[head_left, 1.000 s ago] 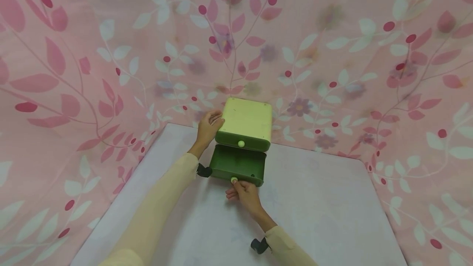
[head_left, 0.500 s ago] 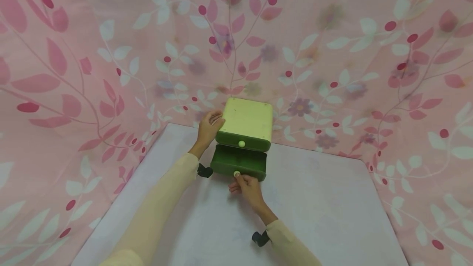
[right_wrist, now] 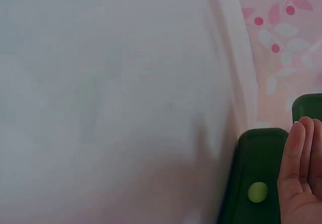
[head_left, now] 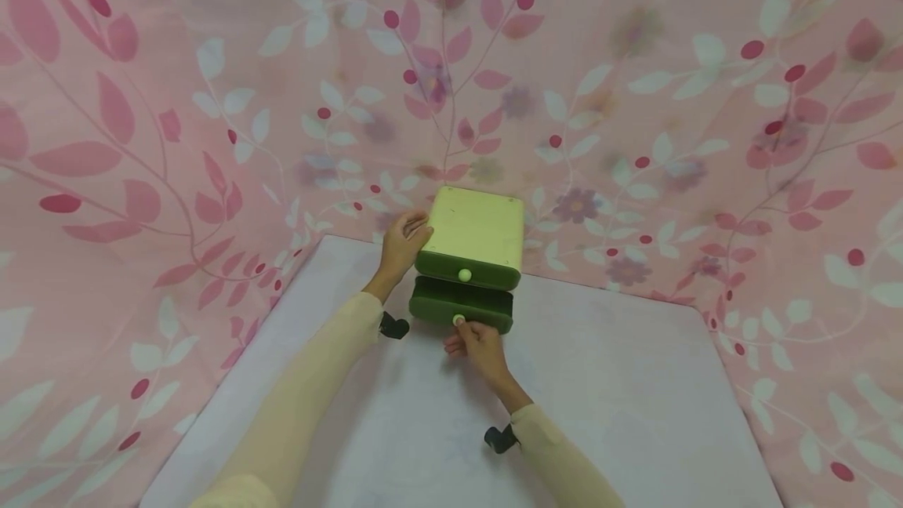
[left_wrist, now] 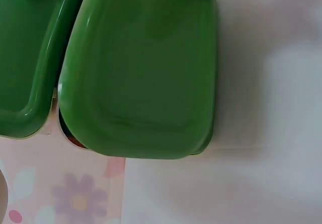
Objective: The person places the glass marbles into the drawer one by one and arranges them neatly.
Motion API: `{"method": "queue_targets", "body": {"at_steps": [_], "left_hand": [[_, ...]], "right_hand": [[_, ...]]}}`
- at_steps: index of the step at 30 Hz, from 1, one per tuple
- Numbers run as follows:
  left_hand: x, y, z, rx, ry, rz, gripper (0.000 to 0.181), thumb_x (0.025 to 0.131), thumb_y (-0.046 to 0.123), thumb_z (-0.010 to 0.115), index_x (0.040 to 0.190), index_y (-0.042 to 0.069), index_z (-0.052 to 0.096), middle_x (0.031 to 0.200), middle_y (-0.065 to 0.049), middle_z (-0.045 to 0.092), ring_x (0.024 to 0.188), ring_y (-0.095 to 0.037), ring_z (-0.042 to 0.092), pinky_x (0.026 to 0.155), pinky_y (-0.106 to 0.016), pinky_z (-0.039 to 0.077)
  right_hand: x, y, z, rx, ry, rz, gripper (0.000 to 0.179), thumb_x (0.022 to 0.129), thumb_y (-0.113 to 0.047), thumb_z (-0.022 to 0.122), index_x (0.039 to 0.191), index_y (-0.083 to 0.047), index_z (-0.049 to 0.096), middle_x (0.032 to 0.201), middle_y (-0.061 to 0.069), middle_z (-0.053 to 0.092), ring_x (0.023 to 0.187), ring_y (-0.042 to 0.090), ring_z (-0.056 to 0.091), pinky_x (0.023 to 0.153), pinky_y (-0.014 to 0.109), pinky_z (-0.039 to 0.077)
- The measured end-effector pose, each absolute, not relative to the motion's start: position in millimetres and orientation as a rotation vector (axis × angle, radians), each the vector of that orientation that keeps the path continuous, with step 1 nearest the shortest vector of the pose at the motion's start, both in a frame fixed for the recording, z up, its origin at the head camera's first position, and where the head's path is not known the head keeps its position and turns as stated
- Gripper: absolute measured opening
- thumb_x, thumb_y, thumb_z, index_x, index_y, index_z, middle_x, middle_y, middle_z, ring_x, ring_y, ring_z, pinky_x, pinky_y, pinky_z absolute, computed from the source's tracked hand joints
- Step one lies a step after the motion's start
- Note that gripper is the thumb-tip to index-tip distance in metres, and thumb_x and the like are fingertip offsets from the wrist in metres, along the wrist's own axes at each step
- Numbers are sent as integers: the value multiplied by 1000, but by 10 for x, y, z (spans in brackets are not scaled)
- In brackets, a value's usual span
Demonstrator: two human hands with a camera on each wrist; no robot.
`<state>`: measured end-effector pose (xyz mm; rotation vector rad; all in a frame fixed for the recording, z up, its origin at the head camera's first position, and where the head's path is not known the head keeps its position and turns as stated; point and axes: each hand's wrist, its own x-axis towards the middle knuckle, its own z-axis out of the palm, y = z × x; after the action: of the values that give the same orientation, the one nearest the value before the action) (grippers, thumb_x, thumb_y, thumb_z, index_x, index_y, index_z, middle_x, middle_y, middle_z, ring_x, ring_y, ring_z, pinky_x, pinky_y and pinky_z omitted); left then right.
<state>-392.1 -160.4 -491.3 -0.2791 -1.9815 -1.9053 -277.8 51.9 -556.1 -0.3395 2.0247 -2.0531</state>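
Observation:
A small two-drawer cabinet with a pale yellow-green top stands at the back of the table in the head view. Its green upper drawer is closed. Below it, the green lower drawer sticks partly out. My left hand rests against the cabinet's left side, its thumb at the top edge. The thumb of my right hand presses at the lower drawer's round knob, other fingers extended beneath. The right wrist view shows straight fingers beside the drawer fronts. The left wrist view has the lower drawer up close.
The table has a whitish cover. Pink floral cloth hangs right behind the cabinet and along both sides. Dark camera mounts sit at both wrists.
The lower drawer has slid inward, toward the cabinet, with my right hand moving along at its knob. My left hand has stayed at the cabinet's side.

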Motion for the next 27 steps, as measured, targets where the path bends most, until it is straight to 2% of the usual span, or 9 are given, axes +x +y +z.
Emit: {"method": "queue_targets", "body": {"at_steps": [7,17,27], "left_hand": [[-3964,-1602,-4966,-260,-1970,-1892,43,94,10,64,134,-1,53,132,-17,56,127,-25,52,105,-31,45],[-3804,-1593,-4768,-311,-1974,-1951,44,94,2,62,134,-10,48,135,-30,49,130,-41,45,105,-38,45],[-3783,-1630,-4759,-338,-1991,-1943,44,94,1,62,135,-9,48,136,-31,49,130,-42,45,107,-40,44]], "right_hand": [[-2911,518,-5536,-344,2048,-2045,33,104,-16,50,100,13,65,94,36,66,88,51,65,81,60,54],[-3051,498,-5493,-306,2081,-2020,37,104,-16,48,103,18,63,97,38,64,90,53,64,81,61,54],[-3129,466,-5509,-291,2060,-2043,35,104,-15,49,103,17,63,97,39,64,92,54,63,84,62,52]]}}
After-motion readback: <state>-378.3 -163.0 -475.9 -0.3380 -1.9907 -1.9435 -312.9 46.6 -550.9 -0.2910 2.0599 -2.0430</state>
